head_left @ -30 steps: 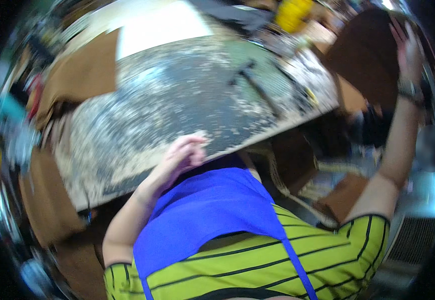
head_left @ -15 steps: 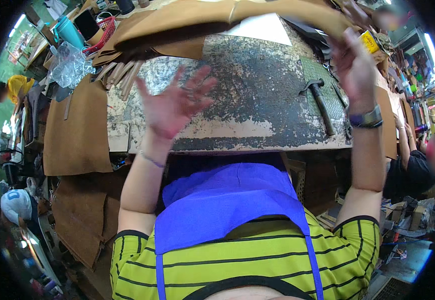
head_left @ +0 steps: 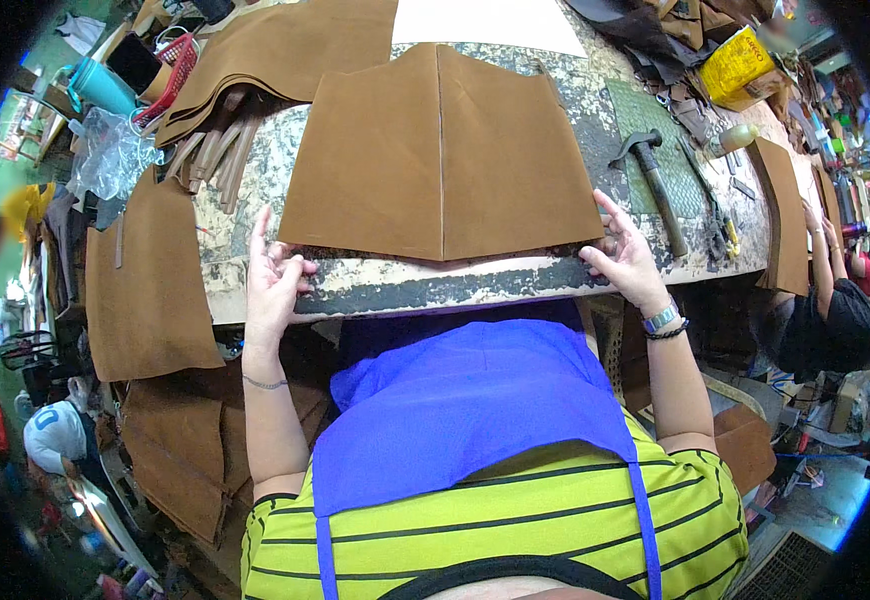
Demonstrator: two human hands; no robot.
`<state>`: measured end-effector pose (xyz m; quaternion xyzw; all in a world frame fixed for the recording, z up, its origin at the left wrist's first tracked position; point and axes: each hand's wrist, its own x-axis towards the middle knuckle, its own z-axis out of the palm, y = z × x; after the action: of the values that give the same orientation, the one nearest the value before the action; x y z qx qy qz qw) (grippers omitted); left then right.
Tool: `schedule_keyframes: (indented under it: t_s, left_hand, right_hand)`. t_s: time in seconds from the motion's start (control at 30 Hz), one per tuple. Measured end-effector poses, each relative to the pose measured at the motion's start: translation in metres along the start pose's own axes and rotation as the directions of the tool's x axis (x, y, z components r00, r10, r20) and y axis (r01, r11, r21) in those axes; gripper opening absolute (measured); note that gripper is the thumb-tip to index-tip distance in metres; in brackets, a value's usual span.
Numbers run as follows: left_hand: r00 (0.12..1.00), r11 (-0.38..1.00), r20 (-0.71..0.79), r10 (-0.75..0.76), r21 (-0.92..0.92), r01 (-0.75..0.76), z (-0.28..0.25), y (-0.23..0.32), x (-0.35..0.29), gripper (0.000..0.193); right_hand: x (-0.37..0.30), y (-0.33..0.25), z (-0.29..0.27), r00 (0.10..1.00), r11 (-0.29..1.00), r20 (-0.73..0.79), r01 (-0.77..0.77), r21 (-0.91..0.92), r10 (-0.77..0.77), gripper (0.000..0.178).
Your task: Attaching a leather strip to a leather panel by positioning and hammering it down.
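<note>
A brown leather piece (head_left: 375, 165) lies flat on the worn worktable (head_left: 545, 282), with a seam running down its middle from far to near edge. My left hand (head_left: 277, 275) is beside its near left corner, index finger stretched out and the other fingers loosely bent. At the near right corner, my right hand (head_left: 627, 255) has thumb and fingers apart, close to the leather's edge. Whether the fingertips touch the leather is hard to make out. Neither hand grips it.
A hammer (head_left: 655, 190) rests on a green mat (head_left: 620, 105) at the right, near pliers-like tools (head_left: 723, 225). Stacked brown leather (head_left: 275, 45) and narrow strips (head_left: 223, 160) lie at the far left. A yellow packet (head_left: 740, 70) stands far right. Another person (head_left: 825, 320) works at the right.
The leather piece, raised and blurred at the far side before, now lies flat nearer me. My right hand has come down from the far right; my left hand has shifted left and nearer.
</note>
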<state>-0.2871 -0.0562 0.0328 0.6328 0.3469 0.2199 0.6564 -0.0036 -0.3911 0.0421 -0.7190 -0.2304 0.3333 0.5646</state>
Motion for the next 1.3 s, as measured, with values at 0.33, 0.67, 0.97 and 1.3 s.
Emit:
schedule_keyframes:
  t_s: [0.33,0.67,0.97,1.3]
  left_hand:
    - [0.854,0.720,-0.128,0.503,0.608,-0.333,0.004,-0.009,0.018,0.037]
    - [0.925,0.658,0.236,0.299,0.651,-0.379,-0.033,0.007,-0.019,0.047]
    - [0.963,0.753,-0.082,0.258,0.642,-0.147,-0.002,-0.018,0.147,0.050]
    - [0.937,0.650,-0.138,0.322,0.752,-0.113,0.026,-0.017,0.167,0.031]
  right_hand:
    - [0.010,-0.004,0.012,0.826,0.654,-0.123,0.334,-0.679,-0.550,0.057]
    - [-0.008,-0.005,-0.027,0.868,0.460,0.135,0.378,-0.804,-0.478,0.049]
    - [0.129,-0.029,0.006,0.874,0.456,-0.226,-0.005,-0.890,-0.431,0.059]
    - [0.156,-0.004,0.005,0.823,0.438,-0.278,-0.039,-0.898,-0.496,0.045]
